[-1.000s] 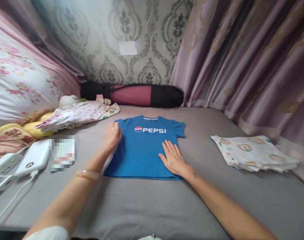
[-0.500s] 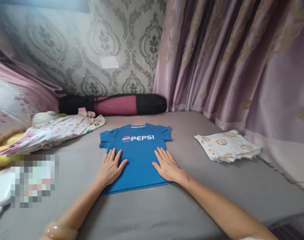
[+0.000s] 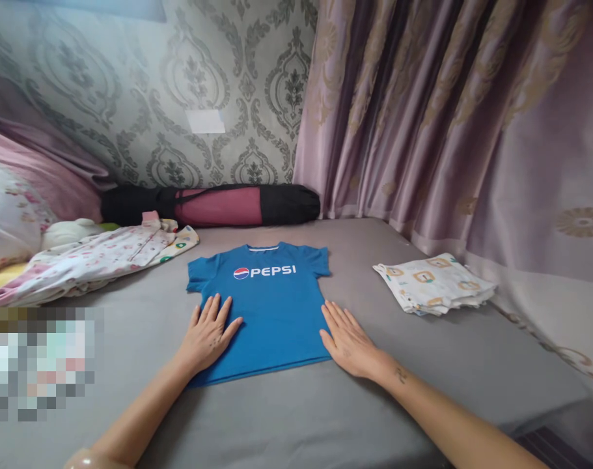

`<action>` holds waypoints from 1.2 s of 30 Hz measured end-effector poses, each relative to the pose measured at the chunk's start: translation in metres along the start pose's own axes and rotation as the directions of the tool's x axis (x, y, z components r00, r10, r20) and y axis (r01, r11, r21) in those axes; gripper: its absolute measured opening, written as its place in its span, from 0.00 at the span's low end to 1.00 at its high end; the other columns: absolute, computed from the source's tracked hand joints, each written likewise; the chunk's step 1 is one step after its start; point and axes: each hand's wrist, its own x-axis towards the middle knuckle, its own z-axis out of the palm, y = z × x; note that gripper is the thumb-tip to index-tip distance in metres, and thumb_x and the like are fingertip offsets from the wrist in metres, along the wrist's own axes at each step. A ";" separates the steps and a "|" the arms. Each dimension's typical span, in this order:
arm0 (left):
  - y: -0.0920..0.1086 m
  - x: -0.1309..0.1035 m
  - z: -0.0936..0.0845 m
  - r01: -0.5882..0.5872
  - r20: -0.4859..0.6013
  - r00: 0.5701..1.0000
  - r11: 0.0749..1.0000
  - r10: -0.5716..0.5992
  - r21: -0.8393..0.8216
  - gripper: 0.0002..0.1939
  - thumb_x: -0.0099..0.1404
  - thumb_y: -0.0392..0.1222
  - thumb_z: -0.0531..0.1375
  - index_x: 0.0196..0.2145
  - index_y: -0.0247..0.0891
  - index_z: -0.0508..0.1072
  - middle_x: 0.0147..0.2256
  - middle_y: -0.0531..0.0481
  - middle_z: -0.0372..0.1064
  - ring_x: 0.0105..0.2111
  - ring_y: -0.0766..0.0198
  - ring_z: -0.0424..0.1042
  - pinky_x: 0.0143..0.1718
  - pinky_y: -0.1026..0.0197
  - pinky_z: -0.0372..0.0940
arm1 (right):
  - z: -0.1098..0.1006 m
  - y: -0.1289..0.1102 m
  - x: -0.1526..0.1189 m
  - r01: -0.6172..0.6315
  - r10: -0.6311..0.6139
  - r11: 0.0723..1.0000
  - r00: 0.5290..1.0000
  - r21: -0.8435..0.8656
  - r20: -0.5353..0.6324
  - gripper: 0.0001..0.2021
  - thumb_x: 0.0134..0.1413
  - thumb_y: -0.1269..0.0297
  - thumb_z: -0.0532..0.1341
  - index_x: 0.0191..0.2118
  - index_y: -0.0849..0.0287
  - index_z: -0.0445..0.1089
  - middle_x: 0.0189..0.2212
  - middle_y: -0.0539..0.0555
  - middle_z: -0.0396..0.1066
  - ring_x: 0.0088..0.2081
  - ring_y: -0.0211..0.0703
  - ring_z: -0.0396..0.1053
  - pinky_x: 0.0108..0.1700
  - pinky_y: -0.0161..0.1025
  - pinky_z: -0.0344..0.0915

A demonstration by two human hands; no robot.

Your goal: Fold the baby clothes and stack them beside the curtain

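A blue T-shirt (image 3: 271, 319) with a Pepsi print across the chest lies spread out on the grey bed sheet (image 3: 296, 417), its collar toward the wall. My left hand (image 3: 209, 335) rests flat on the shirt's left side, fingers spread, covering part of that edge. At the opposite side edge, my right hand (image 3: 349, 340) lies flat with its fingers stretched out; the fingertips are at the fabric's border and most of the palm is over the sheet. Neither hand grips the cloth.
Folded white printed cloth (image 3: 435, 283) lies to the right, near the curtain (image 3: 398, 117). Along the wall stretches a black and maroon roll bag (image 3: 218, 206). Crumpled printed clothes (image 3: 105, 257) lie at the left, beside a blurred-out patch.
My right hand has slid outward to the right, from on top of the shirt to its side edge. The left hand stays on the shirt. The view has shifted slightly.
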 end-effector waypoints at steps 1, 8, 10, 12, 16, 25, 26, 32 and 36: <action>-0.001 -0.002 0.000 -0.001 0.017 1.000 1.000 0.001 0.000 0.37 0.69 0.60 0.43 0.66 0.34 0.55 0.67 0.36 0.46 0.68 0.46 0.42 0.64 0.40 0.41 | -0.004 0.000 -0.003 -0.006 0.006 1.000 1.000 -0.001 0.021 0.33 0.68 0.53 0.38 0.69 0.72 0.42 0.69 0.63 0.38 0.69 0.51 0.37 0.68 0.52 0.41; 0.028 -0.001 -0.009 -0.238 0.002 0.971 0.965 0.240 -0.110 0.35 0.69 0.61 0.45 0.65 0.37 0.58 0.66 0.37 0.49 0.67 0.47 0.47 0.64 0.39 0.45 | -0.032 -0.021 0.042 0.046 -0.044 0.999 0.997 0.026 -0.064 0.29 0.68 0.56 0.41 0.63 0.70 0.59 0.68 0.66 0.46 0.68 0.53 0.43 0.68 0.50 0.40; 0.049 0.005 -0.014 -0.335 0.009 0.941 0.932 0.340 -0.141 0.36 0.69 0.63 0.45 0.65 0.37 0.56 0.67 0.37 0.47 0.67 0.48 0.45 0.65 0.40 0.44 | -0.027 -0.029 0.071 0.091 -0.086 0.993 0.994 0.071 -0.074 0.30 0.68 0.53 0.40 0.67 0.68 0.52 0.69 0.63 0.43 0.69 0.50 0.38 0.68 0.50 0.38; 0.068 0.009 -0.017 -0.360 0.039 0.928 0.920 0.370 -0.155 0.39 0.68 0.64 0.44 0.66 0.34 0.55 0.67 0.35 0.46 0.67 0.48 0.45 0.65 0.41 0.44 | -0.017 -0.036 0.098 0.096 -0.090 0.991 0.994 0.091 -0.068 0.32 0.67 0.52 0.41 0.68 0.69 0.48 0.69 0.63 0.40 0.70 0.51 0.35 0.68 0.51 0.36; 0.084 0.010 -0.013 -0.365 0.034 0.927 0.920 0.373 -0.144 0.37 0.70 0.63 0.40 0.66 0.35 0.55 0.67 0.36 0.45 0.67 0.49 0.44 0.65 0.41 0.45 | 0.003 -0.037 0.126 0.045 -0.036 0.995 0.994 0.093 -0.101 0.33 0.67 0.50 0.42 0.69 0.68 0.46 0.70 0.63 0.37 0.70 0.52 0.34 0.68 0.51 0.33; 0.069 0.006 -0.006 -0.390 0.029 0.917 0.910 0.398 -0.142 0.35 0.71 0.61 0.41 0.67 0.38 0.53 0.67 0.42 0.46 0.67 0.53 0.46 0.66 0.48 0.45 | 0.007 -0.032 0.121 0.062 -0.051 0.994 0.991 0.086 -0.126 0.32 0.67 0.50 0.42 0.69 0.64 0.48 0.70 0.63 0.38 0.70 0.52 0.35 0.68 0.53 0.32; 0.061 0.005 -0.005 -0.373 0.026 0.925 0.917 0.380 -0.139 0.36 0.70 0.62 0.41 0.67 0.38 0.53 0.67 0.42 0.46 0.67 0.54 0.47 0.66 0.49 0.46 | 0.005 -0.031 0.114 0.086 -0.075 0.992 0.991 0.092 -0.109 0.32 0.67 0.49 0.43 0.69 0.64 0.47 0.70 0.62 0.37 0.70 0.52 0.34 0.68 0.53 0.31; -0.006 -0.011 0.004 -0.130 -0.025 0.991 0.991 0.129 -0.033 0.37 0.70 0.62 0.39 0.66 0.34 0.55 0.67 0.39 0.47 0.67 0.50 0.47 0.65 0.45 0.45 | -0.004 -0.024 0.053 0.229 -0.236 0.961 0.972 0.153 0.023 0.33 0.67 0.46 0.43 0.70 0.59 0.45 0.70 0.58 0.33 0.70 0.48 0.29 0.69 0.51 0.29; -0.023 -0.017 0.008 -0.119 -0.004 0.993 0.993 0.119 0.003 0.36 0.71 0.60 0.39 0.66 0.33 0.54 0.67 0.40 0.46 0.68 0.51 0.44 0.66 0.46 0.43 | -0.010 -0.020 0.023 0.235 -0.248 0.958 0.967 0.165 0.062 0.30 0.68 0.49 0.42 0.69 0.58 0.47 0.70 0.58 0.35 0.70 0.46 0.30 0.69 0.51 0.31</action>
